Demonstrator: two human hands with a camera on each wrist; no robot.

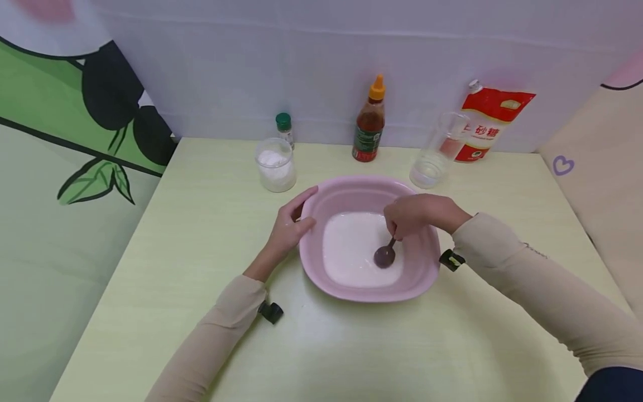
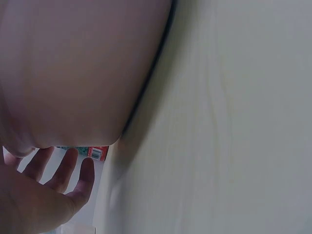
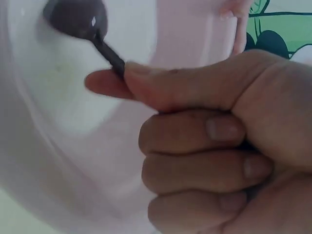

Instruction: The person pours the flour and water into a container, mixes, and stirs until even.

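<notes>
A pink plastic basin with white liquid in it stands on the table. My left hand holds the basin's left rim, thumb over the edge and fingers along the outside; the left wrist view shows those fingers spread beside the basin wall. Over the basin's right half, my right hand grips a small dark brown spoon by its handle. In the right wrist view thumb and forefinger pinch the handle, the other fingers are curled into the palm, and the spoon's bowl hangs over the liquid.
Behind the basin are a glass of white powder, a green-capped shaker, a sauce bottle with an orange cap, a tall clear glass and a red and white sugar pouch. A pale cloth wall closes off the table's back edge.
</notes>
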